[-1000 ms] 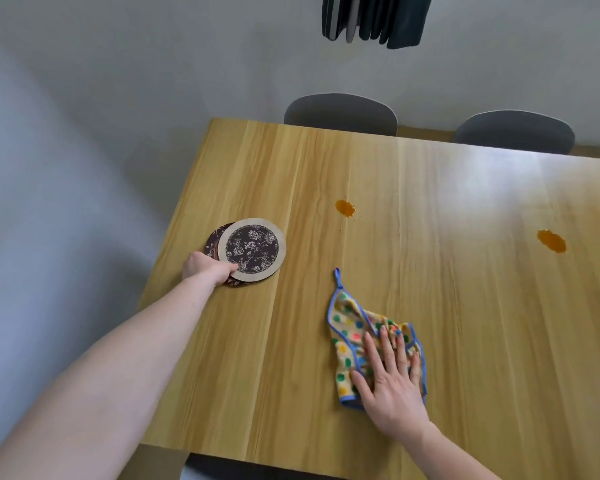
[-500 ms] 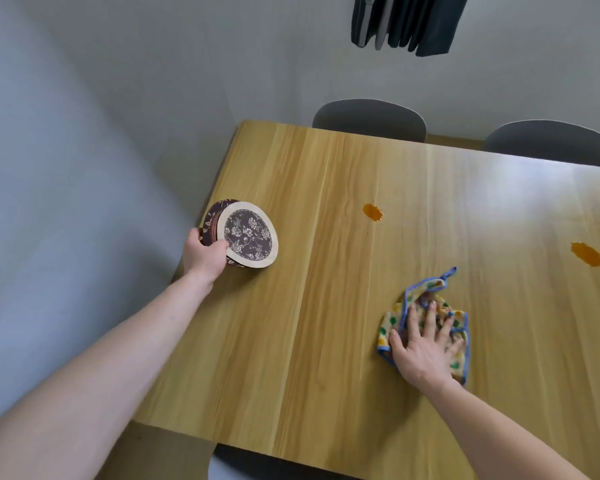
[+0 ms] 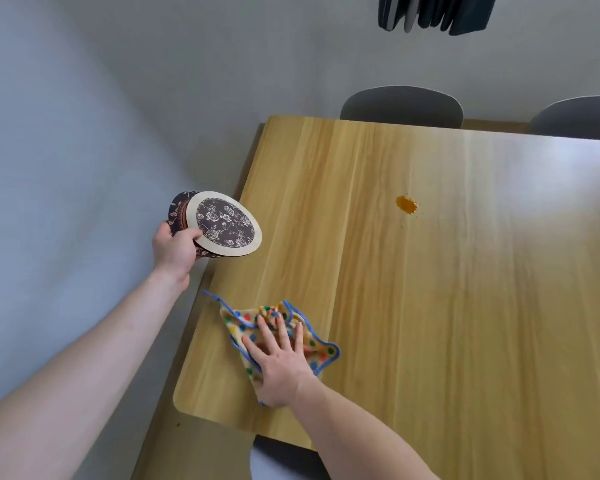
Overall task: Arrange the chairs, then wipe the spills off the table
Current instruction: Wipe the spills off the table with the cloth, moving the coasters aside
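The right hand (image 3: 283,363) lies flat with fingers spread on the dotted, blue-edged cloth (image 3: 303,336), pressing it to the wooden table (image 3: 465,306) near the table's left front corner. The left hand (image 3: 174,247) grips a stack of round floral coasters (image 3: 224,225), tilted at the table's left edge. An orange spill (image 3: 406,204) sits well apart, and grey chairs (image 3: 400,102) stand at the far side.

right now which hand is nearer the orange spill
Right. The right hand presses flat on the cloth, below and left of the spill. The left hand grips the coasters at the table's left edge, farther away.
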Demonstrator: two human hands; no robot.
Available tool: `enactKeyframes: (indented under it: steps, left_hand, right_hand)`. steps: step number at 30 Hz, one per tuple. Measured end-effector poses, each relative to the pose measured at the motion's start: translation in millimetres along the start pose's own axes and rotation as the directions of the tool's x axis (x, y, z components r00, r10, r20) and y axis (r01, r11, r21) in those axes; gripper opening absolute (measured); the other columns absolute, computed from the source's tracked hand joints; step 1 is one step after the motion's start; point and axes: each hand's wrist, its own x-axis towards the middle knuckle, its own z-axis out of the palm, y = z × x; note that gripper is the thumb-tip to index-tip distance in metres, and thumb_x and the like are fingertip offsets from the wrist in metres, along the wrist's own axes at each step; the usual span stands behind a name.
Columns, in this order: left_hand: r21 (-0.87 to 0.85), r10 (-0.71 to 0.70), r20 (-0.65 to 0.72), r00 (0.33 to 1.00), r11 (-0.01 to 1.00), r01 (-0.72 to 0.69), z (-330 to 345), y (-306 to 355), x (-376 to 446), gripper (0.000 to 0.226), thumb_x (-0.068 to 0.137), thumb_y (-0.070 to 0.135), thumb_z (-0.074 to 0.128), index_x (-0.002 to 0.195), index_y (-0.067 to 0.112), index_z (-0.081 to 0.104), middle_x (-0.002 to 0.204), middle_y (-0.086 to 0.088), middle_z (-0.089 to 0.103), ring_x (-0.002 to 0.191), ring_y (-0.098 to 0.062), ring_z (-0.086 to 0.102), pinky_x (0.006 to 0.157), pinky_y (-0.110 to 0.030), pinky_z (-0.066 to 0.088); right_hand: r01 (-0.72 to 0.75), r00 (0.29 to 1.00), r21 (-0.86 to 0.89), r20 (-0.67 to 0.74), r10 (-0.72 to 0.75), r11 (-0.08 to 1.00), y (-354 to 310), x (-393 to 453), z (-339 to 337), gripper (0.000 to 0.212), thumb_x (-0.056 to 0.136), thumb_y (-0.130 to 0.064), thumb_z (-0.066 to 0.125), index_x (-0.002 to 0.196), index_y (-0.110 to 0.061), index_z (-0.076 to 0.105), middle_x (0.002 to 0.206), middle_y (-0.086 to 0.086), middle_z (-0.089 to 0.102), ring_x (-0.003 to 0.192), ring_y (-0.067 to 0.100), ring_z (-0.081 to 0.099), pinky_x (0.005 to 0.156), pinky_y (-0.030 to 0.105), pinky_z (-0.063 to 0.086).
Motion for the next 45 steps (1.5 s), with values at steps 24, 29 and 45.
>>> enactKeyframes:
  steps: [24,29,45]
  left_hand:
    - [0.857,-0.019,0.484,0.875,0.212,-0.470,108,-107,-177,0.069,0.084,0.035,0.071,0.145,0.021,0.042,0.156,-0.003,0.026,0.141,-0.027,0.030,0.110,-0.045,0.043]
    - [0.757,-0.171,0.653,0.738,0.125,-0.641,176,-133,-260,0.092,0.084,0.046,0.073,0.159,0.028,0.022,0.167,0.003,0.003,0.153,-0.023,0.013,0.116,-0.042,0.037]
    - [0.746,-0.276,0.618,0.736,-0.090,-0.660,257,-154,-361,0.140,0.069,0.062,0.082,0.159,0.019,-0.016,0.164,-0.007,-0.027,0.154,-0.035,-0.011,0.120,-0.047,0.031]
  right_hand:
    - [-0.555,0.770,0.337,-0.136,0.623,0.761,221,-253,75,0.081,0.095,-0.073,0.021,0.155,-0.045,-0.026,0.163,-0.011,-0.036,0.146,0.017,-0.043,0.122,0.052,-0.021]
    - [-0.644,0.682,0.426,-0.058,0.729,0.636,287,-313,88,0.085,0.094,-0.075,0.025,0.153,-0.045,-0.029,0.160,-0.010,-0.041,0.146,0.019,-0.043,0.123,0.052,-0.019]
    - [-0.789,0.404,0.578,0.233,0.884,0.208,408,-425,96,0.096,0.092,-0.076,0.036,0.160,-0.036,-0.019,0.162,0.006,-0.039,0.151,0.045,-0.026,0.120,0.069,-0.004]
